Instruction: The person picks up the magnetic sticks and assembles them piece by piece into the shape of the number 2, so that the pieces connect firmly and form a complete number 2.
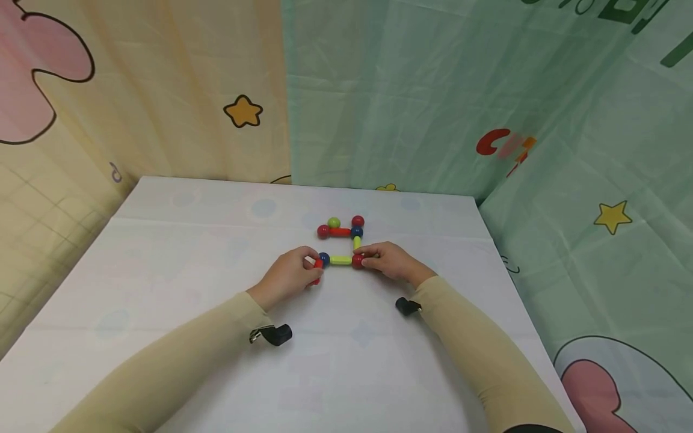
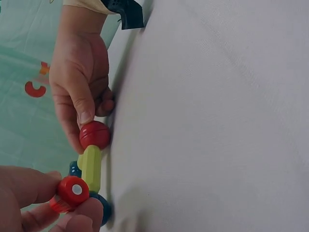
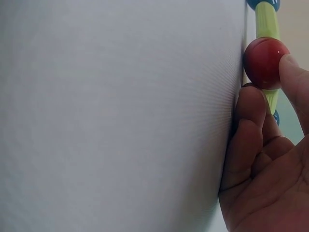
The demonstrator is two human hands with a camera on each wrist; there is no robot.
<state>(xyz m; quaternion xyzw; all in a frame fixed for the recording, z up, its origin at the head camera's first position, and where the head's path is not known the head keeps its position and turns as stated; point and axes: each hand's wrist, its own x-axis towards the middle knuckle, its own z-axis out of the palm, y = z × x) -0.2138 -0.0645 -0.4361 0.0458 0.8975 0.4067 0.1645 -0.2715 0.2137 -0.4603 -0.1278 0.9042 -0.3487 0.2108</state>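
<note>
My left hand [image 1: 286, 272] pinches a short red rod [image 2: 72, 191] between thumb and fingers. One end of that rod is at a blue ball [image 1: 324, 259]; in the left wrist view its other end shows a white dot. A yellow-green rod [image 1: 341, 260] runs from the blue ball to a red ball [image 3: 265, 63]. Thumb and fingers of my right hand [image 1: 394, 260] hold this red ball low over the table. From it a second yellow-green rod [image 1: 357, 242] leads away to another blue ball [image 1: 357, 232].
Joined at the far blue ball are a red ball [image 1: 358, 221] and a red rod [image 1: 340, 232] ending in another red ball [image 1: 323, 231]. A yellow-green ball [image 1: 334, 222] sits behind that rod. The white-covered table [image 1: 189, 252] meets printed curtains at its back and right edges.
</note>
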